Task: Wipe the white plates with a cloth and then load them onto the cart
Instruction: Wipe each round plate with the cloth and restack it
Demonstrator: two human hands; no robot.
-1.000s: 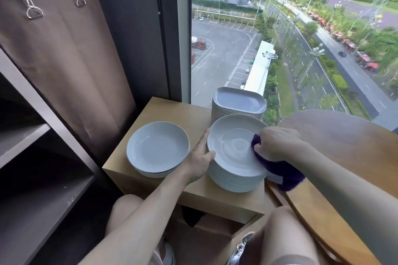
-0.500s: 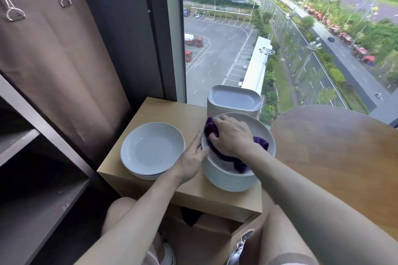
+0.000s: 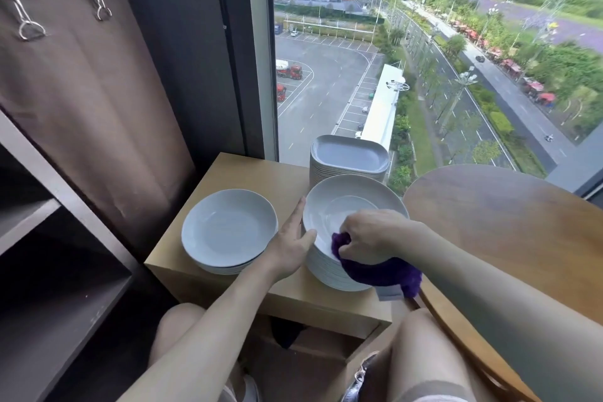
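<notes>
A tall stack of round white plates [image 3: 346, 202] stands on a small wooden side table [image 3: 248, 173]. My right hand [image 3: 375, 232] grips a purple cloth [image 3: 381, 271] and presses it on the near rim of the top plate. My left hand [image 3: 292, 241] steadies the stack's left side, its fingers straight along the rim and the thumb on the edge. A lower stack of round white plates [image 3: 228, 228] sits to the left. Behind them is a stack of square white plates [image 3: 349, 153].
A dark shelved cart [image 3: 42, 238] with a brown fabric cover stands at the left. A round wooden table [image 3: 509, 225] is at the right. A floor-to-ceiling window [image 3: 424, 42] is right behind the side table. My knees are below the table's front edge.
My right hand has swept the cloth from the plate's right rim across its far left and now down to the near rim. My left hand has stayed on the stack's left side.
</notes>
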